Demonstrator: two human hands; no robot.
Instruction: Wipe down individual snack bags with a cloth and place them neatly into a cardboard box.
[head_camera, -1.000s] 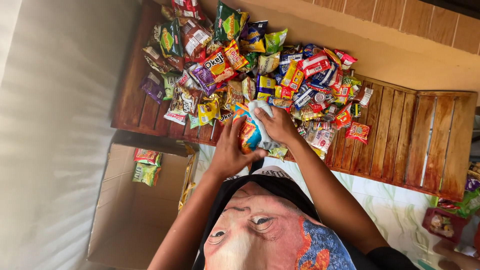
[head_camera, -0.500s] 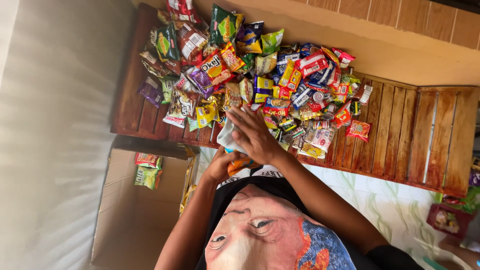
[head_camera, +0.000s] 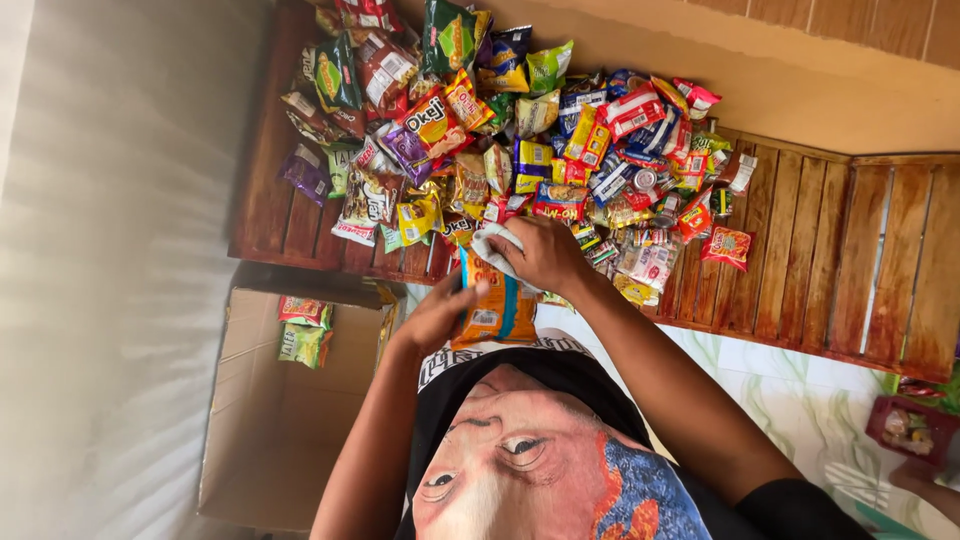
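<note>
A slatted reddish-brown wooden bench (head_camera: 800, 250) stands against a tan wall, half covered by a heap of bright foil snack packets (head_camera: 520, 130).

Just at the near edge of that heap, the left hand (head_camera: 432, 318) grips the side of an orange and blue snack packet (head_camera: 495, 300), fingers curled around it, holding it upright above the bench edge. The right hand (head_camera: 545, 252) is closed on a crumpled white cloth (head_camera: 495, 240) and presses it against the top of the same packet. Below the bench on the left sits an open brown cardboard box (head_camera: 270, 430) with a few green and red packets (head_camera: 303, 328) lying in its far corner. The person's black shirt with a printed face fills the lower middle of the view.
</note>
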